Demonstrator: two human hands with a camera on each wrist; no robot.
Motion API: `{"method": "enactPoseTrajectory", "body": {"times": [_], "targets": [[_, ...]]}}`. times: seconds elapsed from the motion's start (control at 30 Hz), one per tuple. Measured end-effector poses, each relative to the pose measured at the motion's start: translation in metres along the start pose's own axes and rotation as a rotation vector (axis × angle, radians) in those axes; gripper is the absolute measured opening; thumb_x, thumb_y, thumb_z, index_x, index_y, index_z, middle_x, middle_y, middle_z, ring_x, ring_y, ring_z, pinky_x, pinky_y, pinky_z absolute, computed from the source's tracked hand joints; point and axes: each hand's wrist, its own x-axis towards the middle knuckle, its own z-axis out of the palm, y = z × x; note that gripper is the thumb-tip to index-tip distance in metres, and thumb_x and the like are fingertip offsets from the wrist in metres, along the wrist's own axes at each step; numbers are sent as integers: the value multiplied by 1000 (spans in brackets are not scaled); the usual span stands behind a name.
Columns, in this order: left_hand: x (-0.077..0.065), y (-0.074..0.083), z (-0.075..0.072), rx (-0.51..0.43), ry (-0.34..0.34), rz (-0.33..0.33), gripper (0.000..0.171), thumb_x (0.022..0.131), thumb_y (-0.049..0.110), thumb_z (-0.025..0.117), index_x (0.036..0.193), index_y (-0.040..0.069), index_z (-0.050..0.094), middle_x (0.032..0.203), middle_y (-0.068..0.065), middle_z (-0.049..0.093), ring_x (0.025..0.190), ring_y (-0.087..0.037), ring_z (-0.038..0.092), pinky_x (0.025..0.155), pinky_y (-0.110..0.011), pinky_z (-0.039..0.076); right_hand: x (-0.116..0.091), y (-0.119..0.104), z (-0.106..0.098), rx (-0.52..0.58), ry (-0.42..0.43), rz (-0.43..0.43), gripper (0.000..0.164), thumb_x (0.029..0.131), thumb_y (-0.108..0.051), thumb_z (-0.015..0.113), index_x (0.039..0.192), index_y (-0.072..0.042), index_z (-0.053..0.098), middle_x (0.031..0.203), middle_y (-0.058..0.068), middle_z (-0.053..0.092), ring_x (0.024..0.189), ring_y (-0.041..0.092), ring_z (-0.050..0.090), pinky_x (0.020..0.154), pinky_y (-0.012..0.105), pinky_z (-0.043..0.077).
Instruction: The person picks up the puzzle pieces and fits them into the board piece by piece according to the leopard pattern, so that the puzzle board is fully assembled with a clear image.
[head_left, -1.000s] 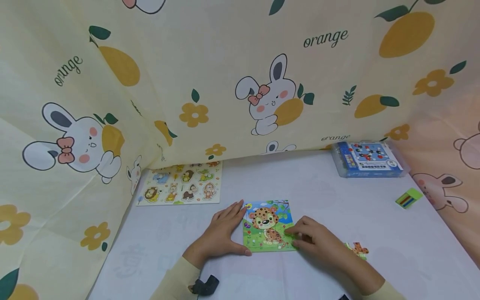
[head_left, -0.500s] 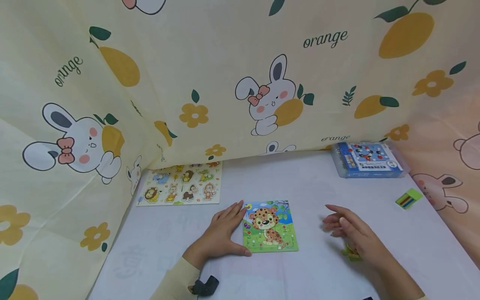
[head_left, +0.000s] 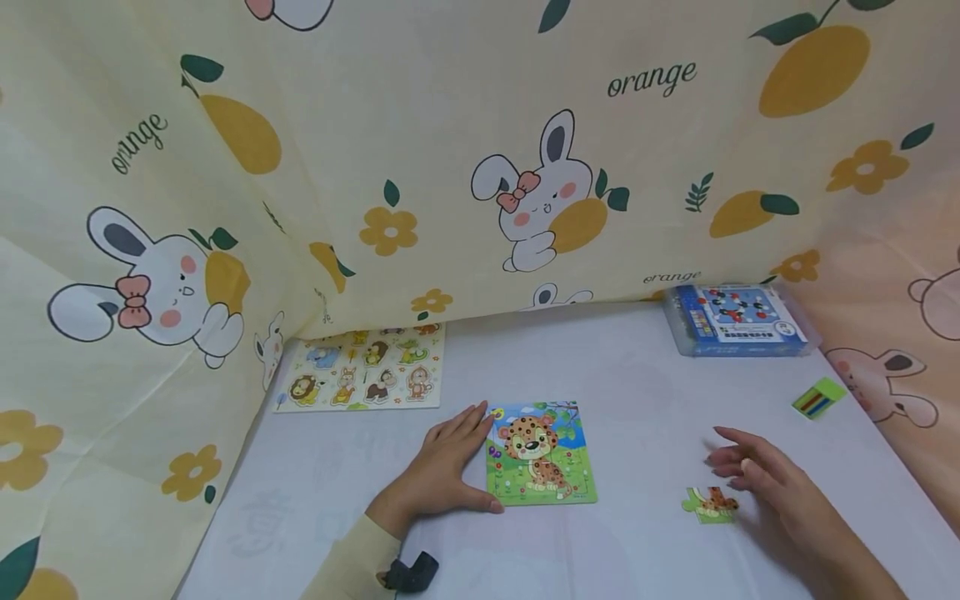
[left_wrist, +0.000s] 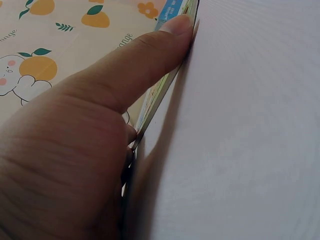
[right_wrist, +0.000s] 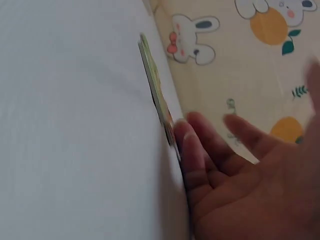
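A square jigsaw puzzle with a spotted leopard cub on green and blue lies flat on the table in the head view. My left hand rests against its left side, fingers straight at the upper left edge. The thumb lies extended along the near edge. Off to the right is a loose jigsaw piece showing orange spotted fur and green. Just right of that piece my right hand hovers, its fingers loosely bent around nothing. The right wrist view shows the piece edge-on beyond the fingertips.
An animal picture board lies at the back left. At the back right sits a clear and blue box, with a small green block nearer. Printed cloth hangs behind and at both sides.
My right hand has left the puzzle and moved right, past the loose piece, which is now uncovered and lies turned differently. The left hand stays put.
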Motion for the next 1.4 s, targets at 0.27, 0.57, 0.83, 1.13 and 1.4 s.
{"method": "enactPoseTrajectory", "body": {"times": [0.27, 0.57, 0.83, 1.13, 1.4], "targets": [[0, 0, 0, -4, 1, 8, 135, 73, 82, 84, 175, 15, 26, 182, 4, 5, 165, -15, 1, 128, -54, 10, -18, 4, -6, -322, -78, 157, 58, 99, -24, 84, 149, -6, 62, 144, 15, 61, 116, -15, 49, 90, 7, 44], [0, -1, 1, -2, 1, -3, 135, 73, 83, 84, 175, 16, 26, 182, 4, 5, 165, -16, 2, 129, -54, 9, -13, -7, -4, -452, -103, 203, 34, 95, -20, 87, 124, -11, 73, 124, 3, 63, 107, 8, 57, 85, 11, 48], [0, -1, 2, 1, 0, -5, 136, 72, 85, 83, 175, 16, 25, 182, 4, 5, 165, -17, 2, 128, -56, 10, -4, -17, 17, -260, -69, 121, 22, 98, -2, 79, 120, -3, 74, 105, 3, 71, 84, 10, 58, 71, 25, 53], [0, 0, 1, -2, -10, -12, 136, 73, 83, 84, 175, 16, 25, 182, 4, 4, 165, -16, 1, 128, -56, 10, 21, -35, 57, -157, -134, -20, 20, 101, -3, 76, 120, -8, 78, 108, -1, 75, 88, 11, 64, 72, 26, 57], [1, 0, 0, -4, -13, -14, 136, 73, 83, 84, 175, 17, 24, 182, 5, 3, 165, -15, 0, 128, -54, 9, 49, -53, 104, -101, -147, -217, 16, 100, -1, 78, 113, -10, 81, 104, -2, 76, 84, 10, 66, 69, 27, 57]]}}
